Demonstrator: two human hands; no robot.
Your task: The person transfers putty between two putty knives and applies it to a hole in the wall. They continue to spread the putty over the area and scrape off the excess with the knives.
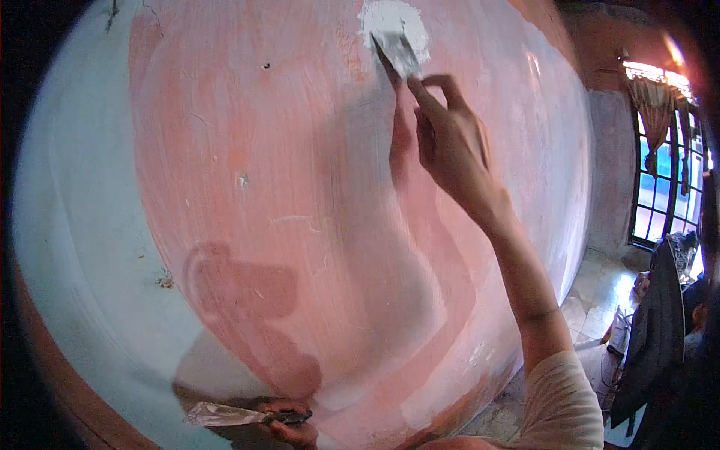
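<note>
My right hand (457,146) is raised high on the pink wall (285,187), its fingers closed round the handle of a putty knife (397,52). The blade lies against a patch of white filler (401,16) near the top of the view. Low down, my left hand (294,433) grips the dark handle of a second putty knife (225,415), whose blade points left and carries whitish smears. Part of the left hand is cut off by the bottom edge.
Small holes and chips, such as a chip (244,180), mark the wall. Pale blue-green paint (82,225) covers its left side. At the right are a barred window (664,180) with a curtain, a tiled floor (600,281) and a large dark panel-like object (652,337).
</note>
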